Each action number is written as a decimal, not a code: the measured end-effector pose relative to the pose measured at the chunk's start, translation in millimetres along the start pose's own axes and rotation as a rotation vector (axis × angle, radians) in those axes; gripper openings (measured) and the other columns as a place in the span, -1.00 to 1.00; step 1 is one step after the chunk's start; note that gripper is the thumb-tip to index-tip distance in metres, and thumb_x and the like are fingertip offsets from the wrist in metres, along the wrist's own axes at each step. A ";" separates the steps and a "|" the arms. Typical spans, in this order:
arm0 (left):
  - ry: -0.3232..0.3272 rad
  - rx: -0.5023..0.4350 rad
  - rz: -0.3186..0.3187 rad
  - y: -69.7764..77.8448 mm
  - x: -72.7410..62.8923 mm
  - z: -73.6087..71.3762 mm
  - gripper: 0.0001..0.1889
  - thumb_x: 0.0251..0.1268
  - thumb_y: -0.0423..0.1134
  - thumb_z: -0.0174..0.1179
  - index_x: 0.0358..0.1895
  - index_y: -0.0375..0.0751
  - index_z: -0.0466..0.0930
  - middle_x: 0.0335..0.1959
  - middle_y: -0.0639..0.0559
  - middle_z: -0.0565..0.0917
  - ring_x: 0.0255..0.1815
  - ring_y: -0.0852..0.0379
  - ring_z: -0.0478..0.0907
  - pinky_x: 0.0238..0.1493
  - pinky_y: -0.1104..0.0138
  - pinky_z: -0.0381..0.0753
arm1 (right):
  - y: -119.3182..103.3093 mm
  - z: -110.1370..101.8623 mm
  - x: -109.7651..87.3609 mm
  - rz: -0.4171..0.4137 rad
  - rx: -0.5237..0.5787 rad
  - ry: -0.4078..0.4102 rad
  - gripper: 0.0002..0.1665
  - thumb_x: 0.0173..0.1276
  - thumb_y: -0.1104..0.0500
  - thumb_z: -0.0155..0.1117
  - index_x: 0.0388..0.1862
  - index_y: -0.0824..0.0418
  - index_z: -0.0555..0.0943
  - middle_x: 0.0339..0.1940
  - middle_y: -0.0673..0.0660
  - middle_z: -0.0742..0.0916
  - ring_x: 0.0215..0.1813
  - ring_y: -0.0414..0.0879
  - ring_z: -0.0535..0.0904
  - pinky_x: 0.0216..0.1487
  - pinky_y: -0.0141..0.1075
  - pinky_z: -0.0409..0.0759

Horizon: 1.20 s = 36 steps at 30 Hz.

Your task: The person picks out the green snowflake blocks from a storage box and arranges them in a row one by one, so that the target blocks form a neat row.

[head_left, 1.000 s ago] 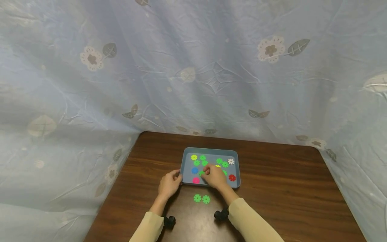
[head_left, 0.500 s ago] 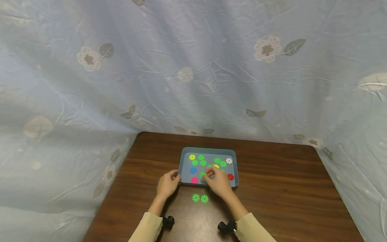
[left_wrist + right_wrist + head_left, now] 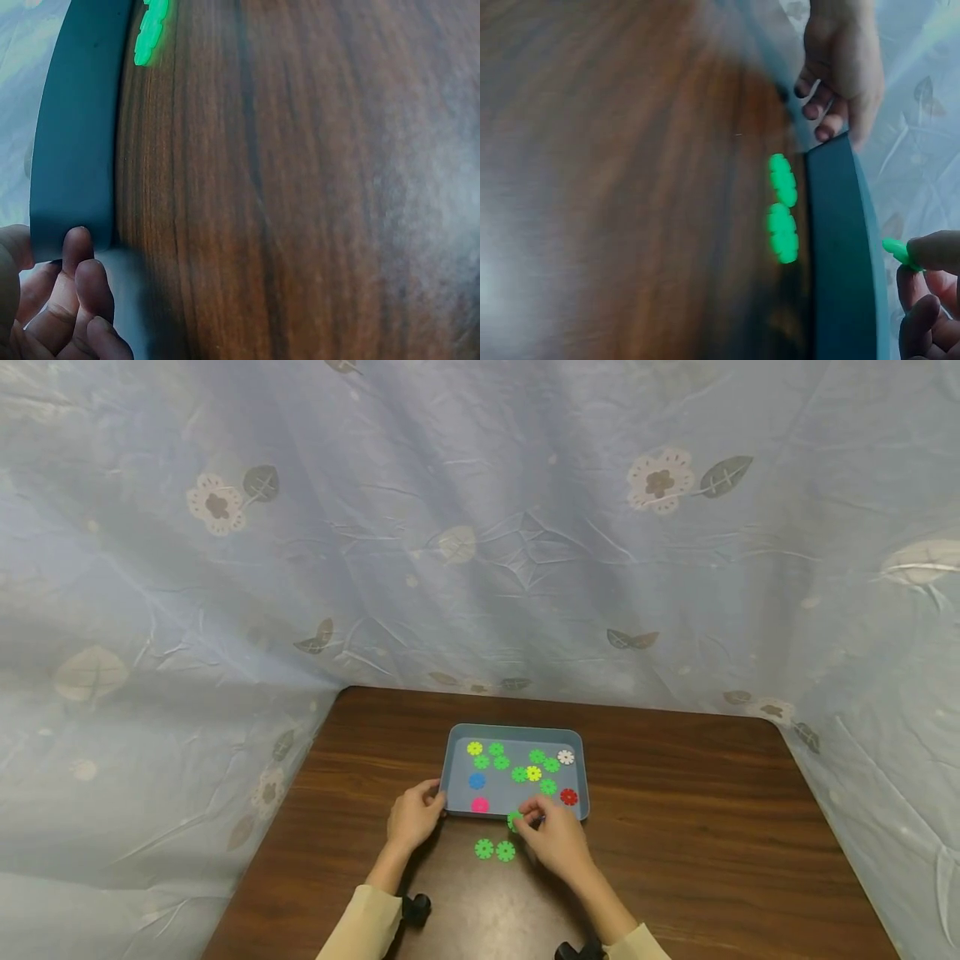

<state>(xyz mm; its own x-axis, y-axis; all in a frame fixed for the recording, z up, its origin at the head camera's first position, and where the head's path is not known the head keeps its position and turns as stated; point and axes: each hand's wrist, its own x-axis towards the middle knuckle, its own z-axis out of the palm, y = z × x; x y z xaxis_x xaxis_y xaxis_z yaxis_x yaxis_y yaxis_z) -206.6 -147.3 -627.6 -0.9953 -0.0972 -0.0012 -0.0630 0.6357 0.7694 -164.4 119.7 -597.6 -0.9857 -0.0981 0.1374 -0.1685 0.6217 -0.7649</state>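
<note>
At the near left corner of a grey-blue tray (image 3: 498,792), my left hand (image 3: 413,817) grips the wall, thumb over the rim and fingers against the outside, as the left wrist view shows. My right hand (image 3: 558,839) pinches a green notched plastic disc (image 3: 901,253) between thumb and fingertips, held over the tray's front edge. Two more green discs (image 3: 483,849) lie side by side on the table just in front of the tray. Inside it are several other green discs (image 3: 519,774), a blue disc (image 3: 477,781), a pink disc (image 3: 480,806) and a red disc (image 3: 568,797).
Two yellow discs (image 3: 475,748) and a white disc (image 3: 566,757) also lie in the tray. The dark wood table (image 3: 697,827) reaches back to a pale floral curtain (image 3: 480,610) that hangs behind it and along both sides.
My right hand has lifted a green disc off the tray floor and moved it toward me, to the front edge. The left hand stays at the tray's corner.
</note>
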 end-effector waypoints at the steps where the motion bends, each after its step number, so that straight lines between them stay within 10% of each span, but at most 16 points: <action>1: 0.000 0.000 0.000 0.3 -0.1 -0.2 -0.63 0.45 -0.15 0.26 0.23 -0.18 0.69 -0.58 0.20 0.69 -0.69 0.17 0.42 -0.63 0.25 0.29 | 2.0 0.0 -2.7 0.001 -0.006 -0.005 -0.87 0.28 0.10 0.51 -0.27 0.02 0.68 -0.46 -0.21 0.67 -0.59 -0.31 0.46 -0.47 -0.33 0.43; 36: 0.011 0.021 -0.005 2.1 -0.6 -0.5 -0.64 0.45 -0.15 0.26 0.21 -0.17 0.71 -0.58 0.21 0.66 -0.64 0.18 0.45 -0.58 0.23 0.34 | 32.3 6.0 -28.6 0.072 -0.186 -0.042 -0.79 0.17 0.04 0.57 -0.43 -0.12 0.64 -0.50 -0.26 0.60 -0.46 -0.31 0.48 -0.42 -0.22 0.43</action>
<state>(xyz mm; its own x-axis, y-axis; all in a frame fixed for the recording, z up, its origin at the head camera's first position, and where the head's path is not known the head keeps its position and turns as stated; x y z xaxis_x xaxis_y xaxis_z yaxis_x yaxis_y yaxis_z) -206.1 -146.3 -625.6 -0.9941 -0.1083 0.0023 -0.0693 0.6514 0.7556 -141.8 138.0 -630.0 -0.9953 -0.0779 0.0575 -0.0966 0.7610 -0.6415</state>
